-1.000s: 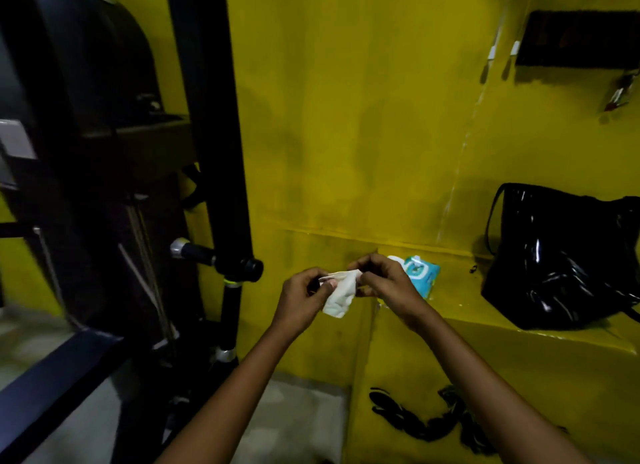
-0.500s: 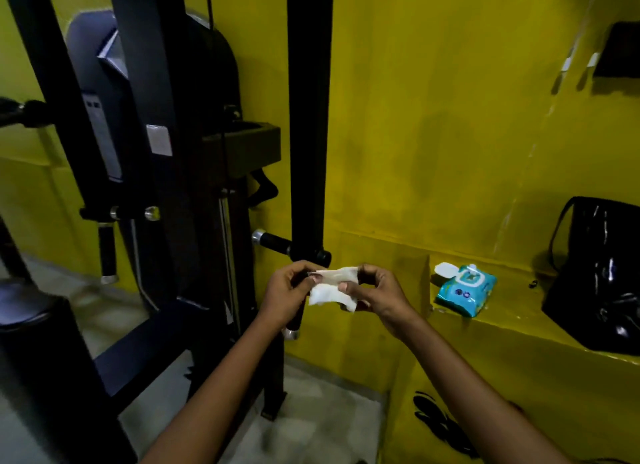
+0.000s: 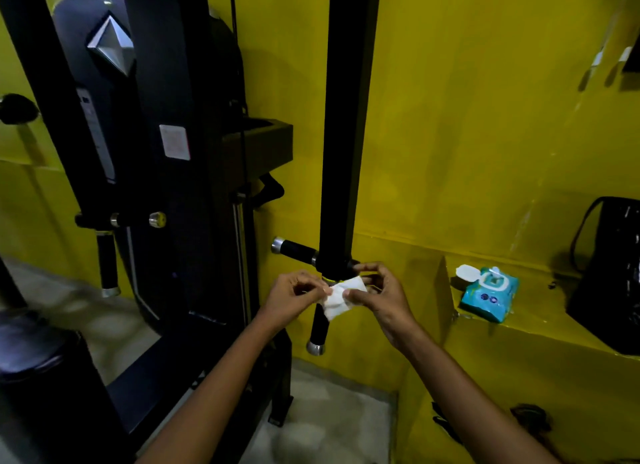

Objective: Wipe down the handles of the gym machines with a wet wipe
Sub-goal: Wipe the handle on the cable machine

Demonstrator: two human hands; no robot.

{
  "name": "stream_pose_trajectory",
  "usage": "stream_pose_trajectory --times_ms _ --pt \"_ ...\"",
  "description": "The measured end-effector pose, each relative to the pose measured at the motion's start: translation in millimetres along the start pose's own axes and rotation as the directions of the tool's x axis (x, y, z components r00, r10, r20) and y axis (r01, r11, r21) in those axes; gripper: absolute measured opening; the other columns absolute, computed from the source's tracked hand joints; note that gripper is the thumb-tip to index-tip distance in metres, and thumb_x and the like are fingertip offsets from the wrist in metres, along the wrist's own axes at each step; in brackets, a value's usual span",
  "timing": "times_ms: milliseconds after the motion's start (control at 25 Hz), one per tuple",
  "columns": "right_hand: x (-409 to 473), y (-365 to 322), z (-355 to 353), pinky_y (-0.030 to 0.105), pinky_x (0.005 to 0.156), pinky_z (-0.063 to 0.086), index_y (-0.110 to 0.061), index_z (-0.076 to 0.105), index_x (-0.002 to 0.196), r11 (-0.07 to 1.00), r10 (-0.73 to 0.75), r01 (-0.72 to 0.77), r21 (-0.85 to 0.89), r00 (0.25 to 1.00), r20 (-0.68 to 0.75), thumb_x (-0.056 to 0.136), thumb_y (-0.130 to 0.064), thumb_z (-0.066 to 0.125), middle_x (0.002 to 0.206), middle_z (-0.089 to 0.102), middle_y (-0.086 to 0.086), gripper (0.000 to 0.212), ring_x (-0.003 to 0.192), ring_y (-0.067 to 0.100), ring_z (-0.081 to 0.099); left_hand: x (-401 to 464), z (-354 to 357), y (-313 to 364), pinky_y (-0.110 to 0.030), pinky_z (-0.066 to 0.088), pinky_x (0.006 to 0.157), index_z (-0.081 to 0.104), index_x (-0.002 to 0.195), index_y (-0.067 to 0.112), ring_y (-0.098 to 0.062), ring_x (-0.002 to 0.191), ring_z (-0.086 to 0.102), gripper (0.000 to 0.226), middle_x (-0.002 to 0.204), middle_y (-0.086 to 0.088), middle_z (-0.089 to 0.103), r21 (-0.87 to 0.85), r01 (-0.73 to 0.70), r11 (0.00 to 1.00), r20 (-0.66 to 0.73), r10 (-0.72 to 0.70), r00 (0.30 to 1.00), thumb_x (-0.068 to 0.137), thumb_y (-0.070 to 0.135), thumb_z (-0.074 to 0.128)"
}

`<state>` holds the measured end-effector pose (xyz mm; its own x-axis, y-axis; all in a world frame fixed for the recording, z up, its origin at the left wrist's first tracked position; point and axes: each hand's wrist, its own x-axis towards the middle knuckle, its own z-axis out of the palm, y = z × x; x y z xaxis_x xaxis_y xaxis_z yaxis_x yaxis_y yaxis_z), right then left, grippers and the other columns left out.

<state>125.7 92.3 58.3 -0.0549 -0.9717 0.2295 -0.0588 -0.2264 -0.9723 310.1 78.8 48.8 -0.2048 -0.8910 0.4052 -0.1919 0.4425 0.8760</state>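
- While both hands pinch the wet wipe [image 3: 337,299], the view has swung toward the machine.
- Left hand [image 3: 298,295] and right hand [image 3: 382,299] now hover beside the lower handle [image 3: 318,328]; wiping seems imminent.

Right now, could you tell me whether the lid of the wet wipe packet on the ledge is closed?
No, the white flap lid of the blue wet wipe packet is flipped open and lies beside the opening on the yellow ledge.
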Motion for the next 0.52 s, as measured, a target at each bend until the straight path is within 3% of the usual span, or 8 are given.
stream_pose_trajectory --times_ms 80,160,240,360,440,520 --pt "3 6 10 0.026 0.06 0.048 -0.014 0.052 0.085 0.999 -0.026 0.023 -0.025 0.991 -0.133 0.07 0.007 0.073 0.08 0.059 0.003 0.033 0.075 0.013 0.058 6 -7 -9 -0.021 0.05 0.074 0.072 0.081 0.008 -0.007 0.083 0.065 0.008 0.088 -0.001 0.067 0.142 -0.023 0.99 0.026 0.019 0.999 0.082 0.016 0.072" --pt "1 11 18 0.024 0.058 0.043 -0.01 0.053 0.076 0.983 -0.144 0.118 -0.142 0.971 -0.19 0.075 0.002 0.071 0.071 0.057 0.001 0.022 0.067 0.008 0.055 14 -17 -14 -0.018 0.046 0.078 0.069 0.095 0.01 -0.005 0.092 0.06 0.017 0.1 0.001 0.062 0.295 -0.082 0.952 0.036 0.074 0.997 0.084 0.024 0.07" --pt "-2 16 27 0.016 0.053 0.035 -0.01 0.054 0.074 0.911 -0.317 0.242 -0.333 0.928 -0.194 0.08 -0.006 0.068 0.068 0.055 -0.001 0.016 0.061 0.004 0.05 28 -30 -22 -0.019 0.038 0.095 0.058 0.121 0.013 -0.01 0.116 0.049 0.04 0.123 0.0 0.053 0.553 -0.217 0.805 0.09 0.201 0.975 0.089 0.037 0.061" --pt "-2 27 38 0.016 0.052 0.029 -0.015 0.059 0.085 0.652 -0.535 0.34 -0.678 0.84 -0.094 0.084 -0.015 0.063 0.081 0.058 0.0 0.004 0.067 0.012 0.052 56 -47 -37 -0.032 0.016 0.116 0.025 0.149 0.018 -0.018 0.144 0.018 0.069 0.153 -0.002 0.027 0.748 -0.309 0.587 0.22 0.22 0.95 0.092 0.057 0.028" --pt "3 40 43 0.021 0.05 0.034 -0.014 0.062 0.092 0.466 -0.548 0.325 -0.823 0.836 0.019 0.081 -0.012 0.066 0.091 0.059 0.005 0.012 0.069 0.02 0.056 73 -49 -49 -0.036 0.006 0.118 0.014 0.151 0.019 -0.018 0.147 0.005 0.071 0.158 -0.002 0.017 0.767 -0.314 0.559 0.257 0.182 0.949 0.092 0.059 0.019" --pt "10 52 48 0.025 0.044 0.031 -0.012 0.064 0.092 0.29 -0.556 0.323 -0.901 0.823 0.116 0.078 -0.01 0.071 0.09 0.059 0.008 0.015 0.066 0.024 0.056 84 -46 -62 -0.035 0.003 0.117 0.015 0.151 0.015 -0.019 0.147 0.006 0.076 0.157 -0.005 0.02 0.774 -0.323 0.545 0.276 0.167 0.946 0.09 0.061 0.013"
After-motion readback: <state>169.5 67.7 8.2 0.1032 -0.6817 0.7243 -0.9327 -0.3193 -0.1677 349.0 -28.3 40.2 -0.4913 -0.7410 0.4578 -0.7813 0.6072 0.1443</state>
